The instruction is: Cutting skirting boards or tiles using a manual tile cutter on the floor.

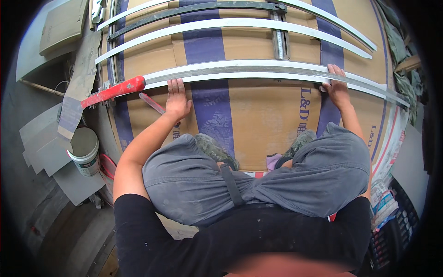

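Rail [258,70] looks lined up over one strip [258,63]; left hand [178,102] flat, right hand [338,88] spread, thumb apart. Two other strips [230,23] beyond, can't tell if finished.

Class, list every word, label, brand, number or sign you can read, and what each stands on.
Wording is not copied here; print shows on:
Brown cardboard: large purple lettering near the right hand, partly legible.
Same cardboard: smaller purple lettering, right side.
White bucket: label, too small to read.
Graduated bar: scale marks, too small to read.
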Demonstrator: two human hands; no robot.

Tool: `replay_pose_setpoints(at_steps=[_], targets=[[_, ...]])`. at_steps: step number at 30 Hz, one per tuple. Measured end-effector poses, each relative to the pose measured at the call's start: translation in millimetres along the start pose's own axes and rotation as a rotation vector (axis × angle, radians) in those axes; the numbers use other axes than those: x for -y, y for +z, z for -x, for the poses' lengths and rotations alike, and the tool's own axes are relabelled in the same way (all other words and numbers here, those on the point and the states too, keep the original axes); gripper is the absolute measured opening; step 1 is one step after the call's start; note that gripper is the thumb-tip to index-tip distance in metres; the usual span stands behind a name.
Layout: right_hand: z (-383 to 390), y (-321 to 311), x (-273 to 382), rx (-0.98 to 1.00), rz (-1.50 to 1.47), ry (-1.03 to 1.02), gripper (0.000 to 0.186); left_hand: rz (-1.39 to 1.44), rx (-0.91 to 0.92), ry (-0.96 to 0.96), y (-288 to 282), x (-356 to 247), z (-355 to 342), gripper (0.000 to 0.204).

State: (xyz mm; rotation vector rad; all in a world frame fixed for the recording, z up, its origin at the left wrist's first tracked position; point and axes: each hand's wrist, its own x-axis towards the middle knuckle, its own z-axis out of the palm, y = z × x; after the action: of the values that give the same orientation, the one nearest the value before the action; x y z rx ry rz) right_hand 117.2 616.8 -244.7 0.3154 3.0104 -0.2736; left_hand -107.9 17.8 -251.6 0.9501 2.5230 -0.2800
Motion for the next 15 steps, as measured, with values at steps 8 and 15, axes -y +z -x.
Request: replay_pose_setpoints(at_steps=[8, 15], targets=[[41, -33, 47, 0.144, -0.169, -0.322, 0.059, 0.406, 0.123, -0.152, -81, 38, 75, 0.066], [-18, -102, 41, 0.289, -0.773, 0.262, 0.026, 1.391, -0.466, -0.620, -260, -50, 296, 0.035]])
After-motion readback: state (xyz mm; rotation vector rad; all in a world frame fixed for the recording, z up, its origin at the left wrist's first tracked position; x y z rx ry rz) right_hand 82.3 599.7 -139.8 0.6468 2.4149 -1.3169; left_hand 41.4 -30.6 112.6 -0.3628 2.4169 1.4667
